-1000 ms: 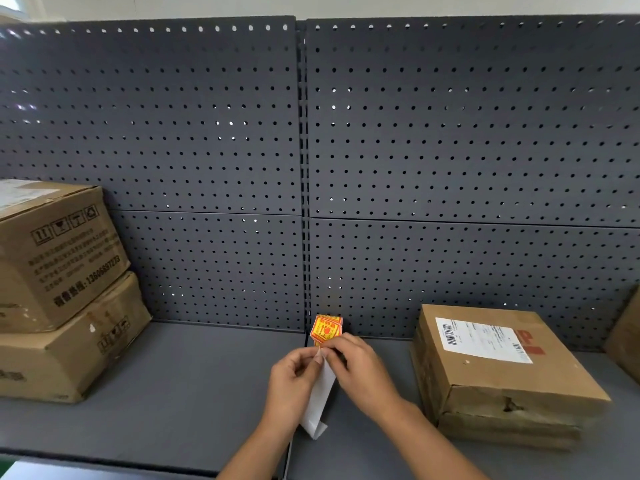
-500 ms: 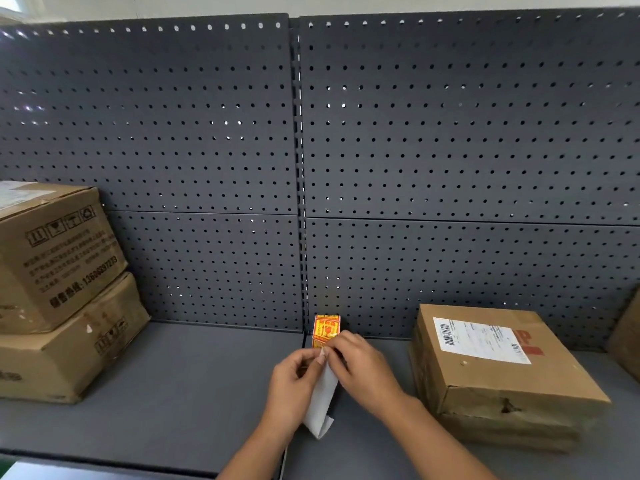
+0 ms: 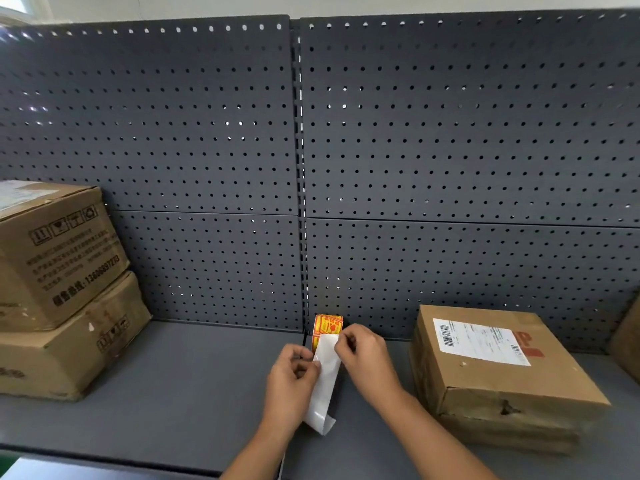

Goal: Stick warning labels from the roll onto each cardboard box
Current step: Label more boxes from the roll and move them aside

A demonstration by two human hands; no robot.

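An orange and yellow roll of warning labels (image 3: 327, 326) stands on edge at the back of the grey shelf (image 3: 194, 382). A white backing strip (image 3: 323, 386) hangs from it toward me, its end curled. My left hand (image 3: 292, 382) pinches the strip's left edge. My right hand (image 3: 367, 362) pinches the strip's upper right edge beside the roll. A flat cardboard box (image 3: 498, 372) with a white shipping label lies on another box just right of my hands. Two stacked cardboard boxes (image 3: 55, 282) stand at the left.
A dark pegboard wall (image 3: 415, 150) closes off the back of the shelf. The edge of another cardboard box (image 3: 628, 337) shows at the far right. The shelf's front edge (image 3: 104, 455) runs just below my forearms.
More white backing strip shows below the roll, and my hands have shifted slightly apart along its edges. The boxes have not moved.
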